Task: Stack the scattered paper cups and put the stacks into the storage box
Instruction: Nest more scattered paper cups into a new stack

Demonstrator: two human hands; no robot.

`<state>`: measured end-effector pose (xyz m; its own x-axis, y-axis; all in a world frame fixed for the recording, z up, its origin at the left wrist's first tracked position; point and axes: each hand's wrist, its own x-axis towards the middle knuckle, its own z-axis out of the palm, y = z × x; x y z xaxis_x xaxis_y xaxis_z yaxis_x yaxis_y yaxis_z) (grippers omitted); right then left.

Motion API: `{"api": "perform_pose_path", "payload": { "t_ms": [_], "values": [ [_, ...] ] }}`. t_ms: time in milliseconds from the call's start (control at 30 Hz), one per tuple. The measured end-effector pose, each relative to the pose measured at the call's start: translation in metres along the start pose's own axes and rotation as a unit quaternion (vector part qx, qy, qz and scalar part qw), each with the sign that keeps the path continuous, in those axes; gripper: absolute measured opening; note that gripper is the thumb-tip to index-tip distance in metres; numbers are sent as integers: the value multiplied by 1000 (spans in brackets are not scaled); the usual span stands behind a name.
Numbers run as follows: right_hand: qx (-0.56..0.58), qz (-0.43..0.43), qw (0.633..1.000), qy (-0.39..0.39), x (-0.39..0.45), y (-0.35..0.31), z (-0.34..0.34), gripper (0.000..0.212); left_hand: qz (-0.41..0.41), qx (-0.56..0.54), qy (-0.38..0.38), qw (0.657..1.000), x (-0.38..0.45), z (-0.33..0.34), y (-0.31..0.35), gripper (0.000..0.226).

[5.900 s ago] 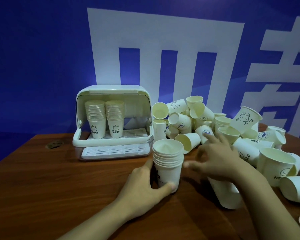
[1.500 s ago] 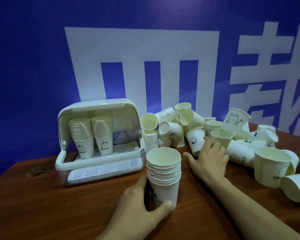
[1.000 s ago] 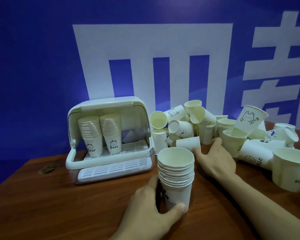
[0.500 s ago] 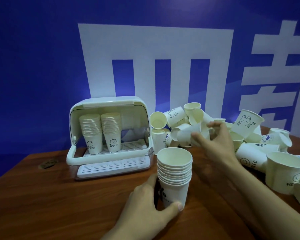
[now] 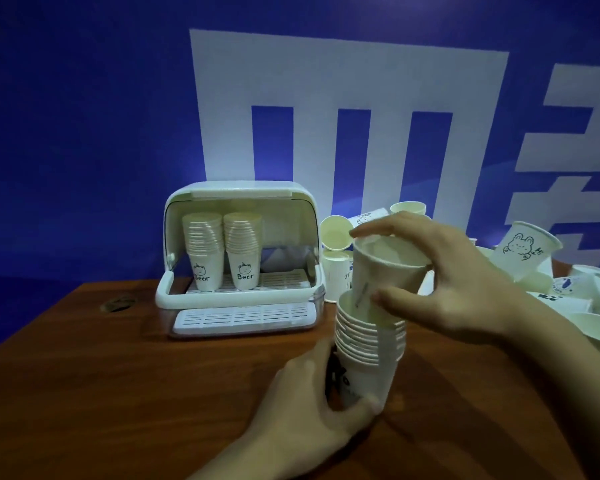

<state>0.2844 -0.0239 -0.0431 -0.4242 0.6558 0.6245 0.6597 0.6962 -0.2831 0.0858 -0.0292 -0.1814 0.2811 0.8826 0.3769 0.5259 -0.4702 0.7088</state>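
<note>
Above the stack, an upright cup is pinched by the right hand, partly seated. The stack's base is gripped by the left hand.

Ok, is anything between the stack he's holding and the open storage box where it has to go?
Nothing visible blocks it. The table between the stack and the box looks bare, and the box front is open. Two stacks fill its left side; the free space is on the right. The right hand is seating a cup on the stack.

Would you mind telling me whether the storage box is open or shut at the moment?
Open. The storage box has its lid rolled up over the top, and two cup stacks stand in plain view inside.
</note>
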Motion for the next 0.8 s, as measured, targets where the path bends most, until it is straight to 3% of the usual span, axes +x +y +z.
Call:
{"api": "perform_pose_path", "payload": {
  "t_ms": [167, 300, 400, 467, 533, 567, 633, 667, 733, 800],
  "values": [
    [-17, 42, 992, -114, 1, 6, 24, 69, -20, 14, 19, 1000, 1, 2, -2, 49],
    [20, 62, 989, -132, 1, 13, 59, 74, -28, 35, 76, 996, 2, -1, -4, 47],
    [23, 51, 991, -118, 0, 11, 67, 76, -39, -8, 87, 995, 2, -2, -4, 48],
    [112, 60, 987, -103, -2, 11, 68, 64, -38, -11, 86, 996, 2, -2, -3, 50],
    [264, 131, 956, -16, -3, 16, 70, 51, -36, -4, 83, 996, 3, -2, -3, 53],
    [261, 147, 953, 51, -4, 28, 73, 49, -38, -2, 81, 996, 3, -3, -3, 54],
    [105, 189, 967, 131, -12, 62, 79, 52, -41, 2, 80, 996, 2, -3, -4, 53],
    [-2, 235, 966, 109, -18, 80, 80, 57, -42, 3, 79, 996, 1, -2, -4, 54],
    [-156, 335, 929, 28, -34, 109, 87, 63, -45, -2, 80, 996, 0, -2, -3, 57],
    [-188, 388, 901, 42, -45, 122, 92, 54, -47, -6, 81, 996, 0, -2, -3, 57]
  ]
}}
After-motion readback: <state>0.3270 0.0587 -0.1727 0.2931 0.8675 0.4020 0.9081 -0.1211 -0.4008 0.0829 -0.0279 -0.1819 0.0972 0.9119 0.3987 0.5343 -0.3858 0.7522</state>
